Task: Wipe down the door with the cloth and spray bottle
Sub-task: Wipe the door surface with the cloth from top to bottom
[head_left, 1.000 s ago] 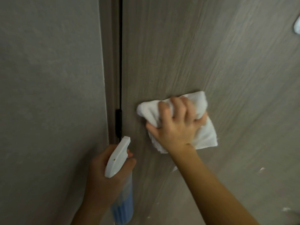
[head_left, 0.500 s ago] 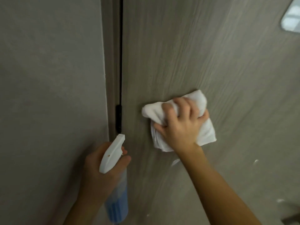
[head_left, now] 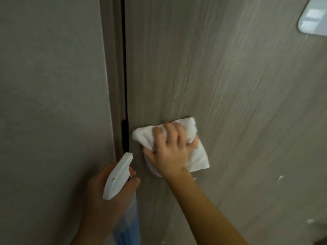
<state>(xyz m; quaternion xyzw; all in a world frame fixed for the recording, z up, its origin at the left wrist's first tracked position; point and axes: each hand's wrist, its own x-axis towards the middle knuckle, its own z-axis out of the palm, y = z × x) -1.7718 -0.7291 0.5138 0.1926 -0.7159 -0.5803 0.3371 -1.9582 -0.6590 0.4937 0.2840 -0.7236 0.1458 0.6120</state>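
The grey wood-grain door stands right of the plain grey wall, a black hinge between them. The right hand presses the white folded cloth on the door, just right of the hinge. The left hand grips the white-headed blue spray bottle below the hinge, left of the cloth.

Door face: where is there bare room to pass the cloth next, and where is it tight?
Bare door lies above the cloth, up to the shiny plate, and to its right. It is tight at the hinge edge, where the right hand, the left hand and the spray bottle crowd.
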